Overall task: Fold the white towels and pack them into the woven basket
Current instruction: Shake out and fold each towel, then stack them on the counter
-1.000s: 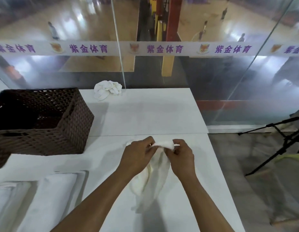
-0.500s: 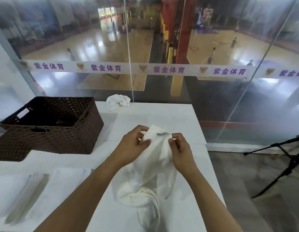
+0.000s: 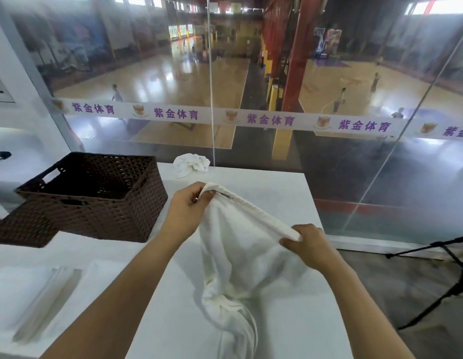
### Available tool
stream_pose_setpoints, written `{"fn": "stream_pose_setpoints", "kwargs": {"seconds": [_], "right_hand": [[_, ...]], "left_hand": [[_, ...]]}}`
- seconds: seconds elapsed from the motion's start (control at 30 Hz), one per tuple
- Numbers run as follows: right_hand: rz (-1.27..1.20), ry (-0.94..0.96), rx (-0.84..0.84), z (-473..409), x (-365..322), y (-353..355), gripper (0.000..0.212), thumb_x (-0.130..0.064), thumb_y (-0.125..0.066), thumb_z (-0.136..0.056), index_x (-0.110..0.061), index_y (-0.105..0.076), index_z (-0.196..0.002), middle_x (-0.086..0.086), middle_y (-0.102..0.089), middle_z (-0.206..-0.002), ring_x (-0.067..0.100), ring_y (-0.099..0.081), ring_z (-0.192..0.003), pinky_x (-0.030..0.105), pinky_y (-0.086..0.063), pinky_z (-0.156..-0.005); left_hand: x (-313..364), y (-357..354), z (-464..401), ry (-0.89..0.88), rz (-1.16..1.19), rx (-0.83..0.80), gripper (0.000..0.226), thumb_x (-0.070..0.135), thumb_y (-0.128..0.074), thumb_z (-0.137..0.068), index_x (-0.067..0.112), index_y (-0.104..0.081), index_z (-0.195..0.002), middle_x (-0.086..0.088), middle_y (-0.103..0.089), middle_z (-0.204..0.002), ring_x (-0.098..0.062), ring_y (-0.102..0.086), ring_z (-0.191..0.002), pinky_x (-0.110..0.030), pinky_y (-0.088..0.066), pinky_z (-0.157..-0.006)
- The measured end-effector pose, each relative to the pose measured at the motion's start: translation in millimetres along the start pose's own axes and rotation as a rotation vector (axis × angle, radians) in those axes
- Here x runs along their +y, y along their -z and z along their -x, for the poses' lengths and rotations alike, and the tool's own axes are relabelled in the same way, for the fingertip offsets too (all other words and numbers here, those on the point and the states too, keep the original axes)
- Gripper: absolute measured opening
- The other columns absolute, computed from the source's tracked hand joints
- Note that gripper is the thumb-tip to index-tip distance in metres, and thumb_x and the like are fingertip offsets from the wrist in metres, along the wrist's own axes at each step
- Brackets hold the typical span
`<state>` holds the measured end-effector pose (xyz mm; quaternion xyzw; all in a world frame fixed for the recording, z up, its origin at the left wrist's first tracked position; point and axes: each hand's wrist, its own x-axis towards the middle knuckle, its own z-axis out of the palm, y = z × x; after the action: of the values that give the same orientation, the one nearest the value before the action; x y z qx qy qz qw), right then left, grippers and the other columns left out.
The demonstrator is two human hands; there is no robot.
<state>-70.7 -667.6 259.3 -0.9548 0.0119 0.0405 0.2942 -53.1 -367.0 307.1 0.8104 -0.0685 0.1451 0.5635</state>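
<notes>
I hold a white towel (image 3: 240,257) up over the white table (image 3: 284,187). My left hand (image 3: 185,213) pinches one end of its hemmed top edge, and my right hand (image 3: 306,242) pinches the edge further along, lower and to the right. The rest of the towel hangs twisted and bunches on the table near me. A dark brown woven basket (image 3: 101,200) stands at the left, and it looks empty. A crumpled white towel (image 3: 190,164) lies at the table's far edge by the glass. Folded white towels (image 3: 36,291) lie at the near left.
A glass wall with a lettered white band (image 3: 251,119) runs right behind the table. The table's right edge drops to the floor, where black tripod legs (image 3: 448,268) stand. A second woven piece (image 3: 20,229) sits under the basket's left side.
My hands have drawn apart along the towel's top edge, the right one sliding right and down. The towel has been lifted and spread wider. My view has tilted upward.
</notes>
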Motion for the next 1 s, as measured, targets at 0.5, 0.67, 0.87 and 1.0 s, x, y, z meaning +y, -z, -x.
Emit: {"fn": "stream_pose_setpoints", "kwargs": {"seconds": [0.5,0.67,0.87,1.0], "right_hand": [[-0.703,-0.380,0.396,-109,19,35,0.012,-0.021,-0.069,-0.097,-0.012,-0.075,-0.092,0.006,-0.067,-0.078,0.017,-0.062,-0.058,0.029,-0.050,-0.052],[-1.017,-0.382,0.433,-190,-31,52,0.014,-0.019,-0.059,-0.104,-0.011,-0.064,-0.093,0.009,-0.057,-0.084,0.026,-0.074,-0.068,0.043,-0.065,-0.066],[-1.159,-0.199,0.482,-266,-81,108,0.013,-0.027,-0.056,-0.105,-0.029,-0.063,-0.094,-0.001,-0.070,-0.114,0.022,-0.073,-0.104,0.052,-0.058,-0.091],[-1.280,0.037,0.632,-286,-111,154,0.006,-0.028,-0.059,-0.104,-0.030,-0.063,-0.099,0.003,-0.071,-0.120,0.023,-0.073,-0.108,0.050,-0.058,-0.094]], "left_hand": [[-65,35,-108,0.257,-0.095,0.300,0.016,0.033,-0.060,-0.099,0.025,-0.074,-0.098,0.004,-0.074,-0.085,-0.016,-0.066,-0.077,-0.028,-0.048,-0.071],[-72,34,-184,0.416,0.064,0.333,0.016,0.030,-0.060,-0.100,0.017,-0.070,-0.099,-0.002,-0.062,-0.071,-0.022,-0.059,-0.059,-0.029,-0.049,-0.057],[-39,35,-264,0.409,0.453,0.282,0.009,0.030,-0.059,-0.101,0.023,-0.063,-0.097,-0.001,-0.066,-0.101,-0.021,-0.066,-0.088,-0.044,-0.056,-0.088],[3,42,-308,0.181,0.612,0.258,0.009,0.027,-0.060,-0.101,0.025,-0.062,-0.092,0.002,-0.064,-0.096,-0.016,-0.061,-0.083,-0.031,-0.057,-0.079]]}}
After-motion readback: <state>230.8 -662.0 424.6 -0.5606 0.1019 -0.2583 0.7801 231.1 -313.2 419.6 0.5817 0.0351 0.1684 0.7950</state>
